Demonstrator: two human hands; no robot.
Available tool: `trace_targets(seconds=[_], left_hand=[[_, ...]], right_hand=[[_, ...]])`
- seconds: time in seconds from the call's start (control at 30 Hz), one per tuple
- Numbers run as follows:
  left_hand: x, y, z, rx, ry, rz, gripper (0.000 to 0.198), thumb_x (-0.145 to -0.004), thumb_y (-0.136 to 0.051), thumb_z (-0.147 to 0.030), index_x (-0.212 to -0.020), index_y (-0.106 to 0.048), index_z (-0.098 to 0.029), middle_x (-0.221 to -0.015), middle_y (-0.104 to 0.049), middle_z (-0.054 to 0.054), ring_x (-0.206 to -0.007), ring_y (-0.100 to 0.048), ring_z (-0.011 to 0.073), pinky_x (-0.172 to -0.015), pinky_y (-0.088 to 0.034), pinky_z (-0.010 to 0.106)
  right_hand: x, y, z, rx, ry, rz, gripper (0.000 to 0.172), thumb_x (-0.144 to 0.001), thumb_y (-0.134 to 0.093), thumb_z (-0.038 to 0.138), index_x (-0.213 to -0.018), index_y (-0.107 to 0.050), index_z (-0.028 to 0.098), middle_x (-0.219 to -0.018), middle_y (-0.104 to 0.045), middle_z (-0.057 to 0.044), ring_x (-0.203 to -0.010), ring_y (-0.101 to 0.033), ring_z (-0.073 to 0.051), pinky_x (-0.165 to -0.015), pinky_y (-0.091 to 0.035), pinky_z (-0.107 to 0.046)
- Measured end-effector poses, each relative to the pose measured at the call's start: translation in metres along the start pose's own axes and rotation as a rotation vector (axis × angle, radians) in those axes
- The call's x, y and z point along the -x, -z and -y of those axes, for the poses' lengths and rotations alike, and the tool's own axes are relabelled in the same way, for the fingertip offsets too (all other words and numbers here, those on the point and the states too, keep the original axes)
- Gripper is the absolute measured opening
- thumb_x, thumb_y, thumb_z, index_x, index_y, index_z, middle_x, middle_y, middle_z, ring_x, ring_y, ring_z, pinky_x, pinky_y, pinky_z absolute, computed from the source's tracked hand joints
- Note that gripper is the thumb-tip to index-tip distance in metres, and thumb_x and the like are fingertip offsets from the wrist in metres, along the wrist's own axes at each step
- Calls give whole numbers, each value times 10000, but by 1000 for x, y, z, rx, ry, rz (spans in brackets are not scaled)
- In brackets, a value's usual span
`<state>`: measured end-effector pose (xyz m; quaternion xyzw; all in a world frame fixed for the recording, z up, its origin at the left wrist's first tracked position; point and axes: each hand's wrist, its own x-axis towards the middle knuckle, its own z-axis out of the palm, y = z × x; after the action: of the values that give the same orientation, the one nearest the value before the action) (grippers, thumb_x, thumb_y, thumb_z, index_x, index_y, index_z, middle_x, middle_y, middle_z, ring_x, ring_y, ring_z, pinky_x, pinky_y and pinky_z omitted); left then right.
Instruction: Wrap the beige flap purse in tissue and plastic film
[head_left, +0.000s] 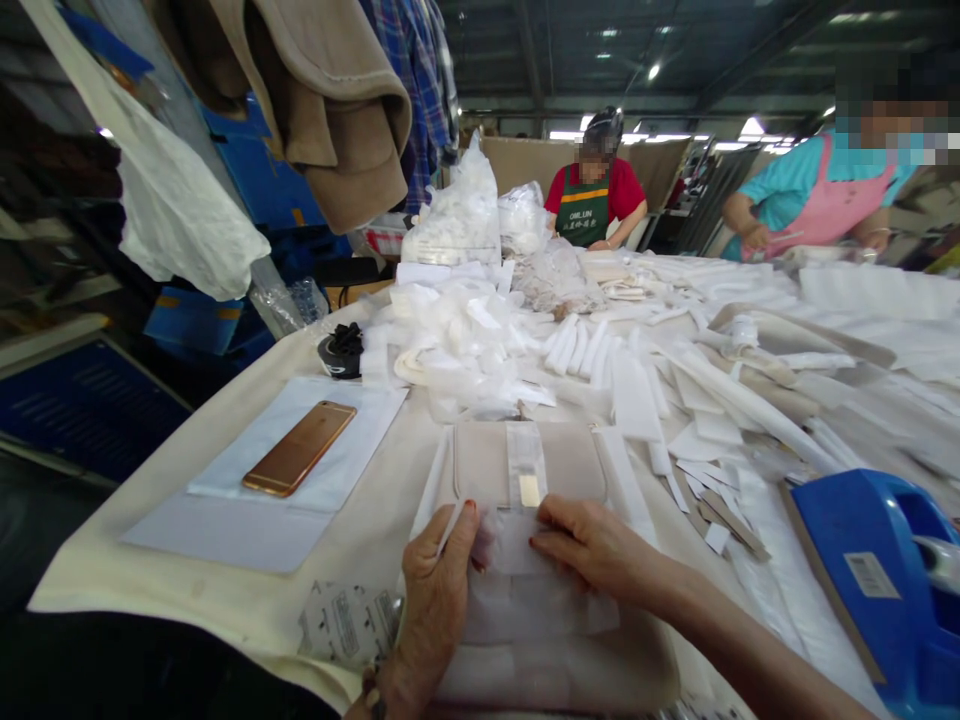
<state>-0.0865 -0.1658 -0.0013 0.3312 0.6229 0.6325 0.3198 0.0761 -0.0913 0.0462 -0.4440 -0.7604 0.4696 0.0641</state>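
Observation:
A beige handbag (pixel 480 462) lies flat before me, with white wrapping strips along its sides and a gold-coloured clasp (pixel 529 490) in its middle. Just below the clasp, both hands have hold of a translucent white wrapping sheet (pixel 517 550). My left hand (pixel 442 580) pinches it at the left, and a thin white edge sticks up between thumb and fingers. On the right side, my right hand (pixel 589 545) grips the sheet with bent fingers, whose tips are partly hidden. More translucent wrapping covers the lower part of the bag.
A phone (pixel 300 450) rests on white sheets at the left. Wrapping scraps (pixel 480 320) heap up behind the bag. On the right stands a blue tape dispenser-like object (pixel 877 580) near paper offcuts (pixel 724 510). Two people (pixel 600 200) work across the table (pixel 225 580).

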Motion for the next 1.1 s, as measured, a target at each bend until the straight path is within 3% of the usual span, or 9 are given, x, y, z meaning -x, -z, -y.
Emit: trace_targets(seconds=[0.27, 0.47, 0.67, 0.77, 0.87, 0.97, 1.03, 1.1], left_hand=[[0, -3, -10, 101, 30, 16, 390, -753, -593, -461, -512, -540, -159, -449, -497, -26, -440, -449, 98, -458, -378, 211], [-2, 1, 5, 97, 88, -4, 367, -727, -647, -468, -570, -602, -140, -488, -513, -21, -477, -455, 98, -479, -387, 206], [0, 2, 15, 254, 184, -22, 327, -701, -702, -420, -574, -622, -129, -495, -499, -23, -484, -454, 90, -472, -392, 196], [-3, 1, 7, 314, 246, -19, 345, -673, -720, -413, -508, -598, -136, -462, -504, -24, -465, -461, 83, -458, -407, 180], [-9, 3, -13, 508, 380, -177, 305, -444, -840, -366, -543, -660, -141, -542, -626, 2, -525, -558, 105, -507, -485, 180], [-11, 9, -37, 672, 470, -308, 379, -239, -878, -260, -540, -670, -159, -590, -669, 4, -563, -602, 125, -536, -530, 200], [-6, 12, -45, 629, 410, -363, 378, -236, -875, -248, -543, -668, -169, -571, -662, -11, -545, -599, 122, -525, -533, 203], [2, 11, -43, 447, 235, -285, 289, -389, -850, -315, -554, -663, -168, -549, -645, -18, -514, -582, 112, -507, -519, 193]], right_hand=[[-7, -12, 8, -39, 39, 7, 220, -833, -444, 306, -637, -423, 209, -528, -519, 54, -366, -460, -73, -366, -323, -173], [-14, -22, 11, 33, 66, 14, 255, -862, -435, 297, -628, -395, 204, -515, -485, 58, -377, -460, -65, -403, -329, -165], [-17, -28, 18, 133, 35, 10, 263, -873, -464, 235, -617, -426, 190, -511, -511, 47, -392, -459, -64, -446, -301, -178], [-20, -31, 21, 241, 41, -8, 262, -865, -502, 217, -608, -473, 177, -506, -518, 37, -432, -462, -72, -480, -281, -192], [-24, -33, 23, 378, 51, -62, 229, -839, -549, 221, -617, -542, 166, -554, -562, -4, -529, -495, -104, -505, -256, -215], [-28, -34, 25, 358, 29, -65, 212, -819, -571, 214, -613, -564, 162, -527, -541, -4, -519, -479, -108, -494, -246, -219], [-29, -34, 26, 306, 14, -50, 226, -811, -574, 195, -589, -550, 162, -451, -465, 27, -460, -439, -95, -476, -241, -214], [-28, -33, 28, 271, 14, -37, 232, -814, -550, 167, -582, -540, 163, -412, -421, 49, -417, -418, -84, -462, -239, -210]])
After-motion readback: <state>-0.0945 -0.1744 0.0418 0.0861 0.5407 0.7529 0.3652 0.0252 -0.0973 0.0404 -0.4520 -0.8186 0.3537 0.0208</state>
